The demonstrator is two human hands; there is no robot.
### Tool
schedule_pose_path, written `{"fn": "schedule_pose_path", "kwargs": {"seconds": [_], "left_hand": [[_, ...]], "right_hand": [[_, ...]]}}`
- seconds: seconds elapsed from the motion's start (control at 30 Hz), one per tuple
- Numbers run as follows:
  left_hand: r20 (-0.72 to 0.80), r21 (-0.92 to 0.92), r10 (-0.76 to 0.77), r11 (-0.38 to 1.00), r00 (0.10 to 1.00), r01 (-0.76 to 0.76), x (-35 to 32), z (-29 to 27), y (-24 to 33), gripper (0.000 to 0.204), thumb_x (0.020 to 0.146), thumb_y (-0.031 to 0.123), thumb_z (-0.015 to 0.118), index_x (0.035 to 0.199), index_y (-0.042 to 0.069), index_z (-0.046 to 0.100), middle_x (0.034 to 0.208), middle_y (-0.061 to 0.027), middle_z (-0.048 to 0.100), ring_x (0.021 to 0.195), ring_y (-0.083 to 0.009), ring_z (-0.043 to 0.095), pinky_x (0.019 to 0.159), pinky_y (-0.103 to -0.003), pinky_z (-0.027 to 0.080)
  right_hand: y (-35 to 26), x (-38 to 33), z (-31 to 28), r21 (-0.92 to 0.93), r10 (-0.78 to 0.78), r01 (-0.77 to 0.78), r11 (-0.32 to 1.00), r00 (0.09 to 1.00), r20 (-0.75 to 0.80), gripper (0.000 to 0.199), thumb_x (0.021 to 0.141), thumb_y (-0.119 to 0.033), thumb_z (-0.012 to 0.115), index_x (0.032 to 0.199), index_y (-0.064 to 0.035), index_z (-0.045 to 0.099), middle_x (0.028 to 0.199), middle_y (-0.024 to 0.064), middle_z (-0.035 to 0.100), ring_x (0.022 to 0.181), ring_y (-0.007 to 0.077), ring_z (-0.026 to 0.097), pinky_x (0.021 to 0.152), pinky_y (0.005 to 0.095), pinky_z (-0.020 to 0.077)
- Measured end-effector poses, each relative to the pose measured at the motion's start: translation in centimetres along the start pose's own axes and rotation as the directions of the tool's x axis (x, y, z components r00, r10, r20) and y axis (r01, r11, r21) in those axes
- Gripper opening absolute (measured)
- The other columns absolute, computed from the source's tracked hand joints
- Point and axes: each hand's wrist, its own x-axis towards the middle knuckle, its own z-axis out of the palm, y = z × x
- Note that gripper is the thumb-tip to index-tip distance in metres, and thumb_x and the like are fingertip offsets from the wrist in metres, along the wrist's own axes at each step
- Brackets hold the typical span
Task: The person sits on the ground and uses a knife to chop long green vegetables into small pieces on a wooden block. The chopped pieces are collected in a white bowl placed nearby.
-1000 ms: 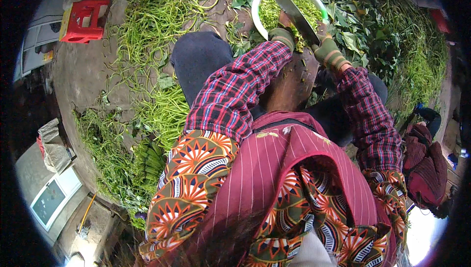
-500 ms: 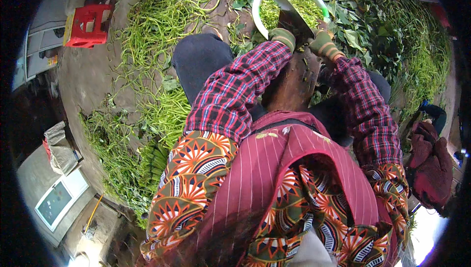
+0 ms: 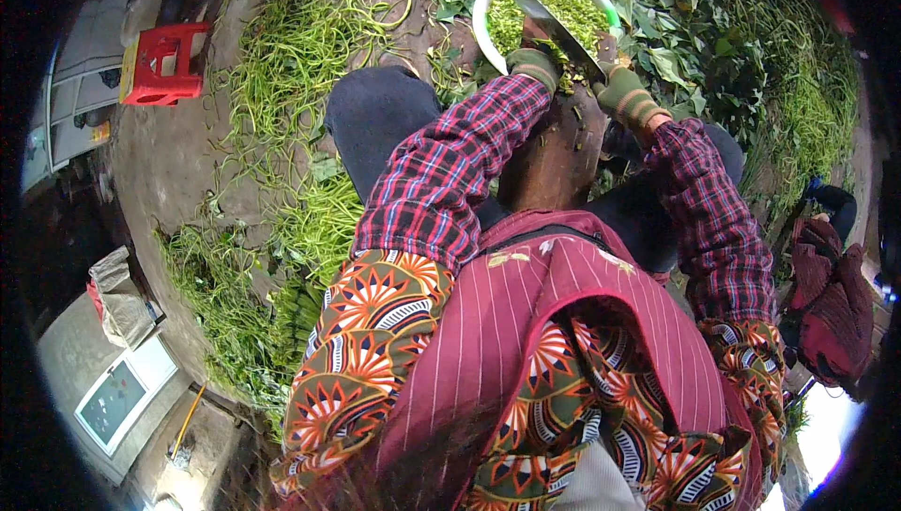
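Both gloved hands work over the block [image 3: 554, 150]: the right hand [image 3: 624, 96] grips a cleaver [image 3: 556, 25], the left hand [image 3: 533, 66] is closed by the blade, on what I cannot tell. Beyond, touching the block's far edge, a bowl [image 3: 488, 4] holds chopped greens [image 3: 563, 6]. Best keep the blade angled toward the bowl, left fingers behind it. Leaf piles crowd far and right; bare ground lies left.

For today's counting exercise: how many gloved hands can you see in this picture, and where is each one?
2. The left hand rests at the near rim of the white bowl of chopped greens. The right hand holds the cleaver over the wooden block. No others are visible.
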Motion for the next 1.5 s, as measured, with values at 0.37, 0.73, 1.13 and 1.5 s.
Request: {"fn": "schedule_pose_path", "kwargs": {"seconds": [0.37, 0.73, 1.13, 1.5], "left_hand": [[-0.285, -0.399, -0.155, 0.916, 0.946, 0.03, -1.1, 1.0, -1.9, 0.082, 0.05, 0.036, 0.069, 0.11, -0.004, 0.028, 0.098, -0.018, 0.039, 0.087, -0.0287, 0.048, 0.068, -0.037, 0.043], [-0.505, -0.505, -0.151, 0.85, 0.85, -0.149, -0.5, 1.1, -2.7, 0.08, 0.05, 0.025, 0.071, 0.114, 0.007, 0.027, 0.091, -0.0188, 0.041, 0.082, -0.0337, 0.045, 0.07, -0.039, 0.039], [-0.435, -0.457, -0.14, 0.885, 0.89, -0.084, -1.0, -0.9, -2.6, 0.092, 0.049, 0.042, 0.069, 0.114, -0.001, 0.022, 0.103, -0.0221, 0.036, 0.094, -0.0349, 0.039, 0.081, -0.038, 0.034], [-0.537, -0.393, -0.107, 0.909, 0.837, -0.136, -0.1, -0.3, -2.7, 0.063, 0.052, 0.046, 0.065, 0.098, 0.006, 0.046, 0.092, -0.0179, 0.046, 0.083, -0.0333, 0.047, 0.071, -0.039, 0.04]], "right_hand": [[0.1, 0.1, -0.6, 0.082, -0.008, 0.009, 0.997, 1.0, -0.009, 0.024, 0.066, -0.017, 0.049, 0.086, -0.0048, 0.055, 0.069, 0.0203, 0.055, 0.071, 0.0327, 0.053, 0.063, 0.0368, 0.0423], [1.0, 0.9, -2.2, 0.111, -0.035, 0.05, 0.993, 0.99, -0.135, 0.027, 0.066, -0.019, 0.05, 0.09, -0.0062, 0.054, 0.079, 0.0188, 0.055, 0.077, 0.0335, 0.052, 0.069, 0.037, 0.0415], [-0.3, -0.1, -3.3, 0.12, -0.035, 0.046, 0.992, 0.995, -0.092, 0.031, 0.068, -0.02, 0.052, 0.097, -0.0073, 0.051, 0.083, 0.0198, 0.054, 0.079, 0.033, 0.052, 0.069, 0.0356, 0.0417], [-0.3, -0.1, -2.9, 0.099, -0.114, 0.131, 0.987, 0.981, -0.157, 0.027, 0.069, -0.017, 0.049, 0.093, -0.0047, 0.051, 0.077, 0.0213, 0.054, 0.075, 0.0342, 0.052, 0.067, 0.0372, 0.0418]]}}
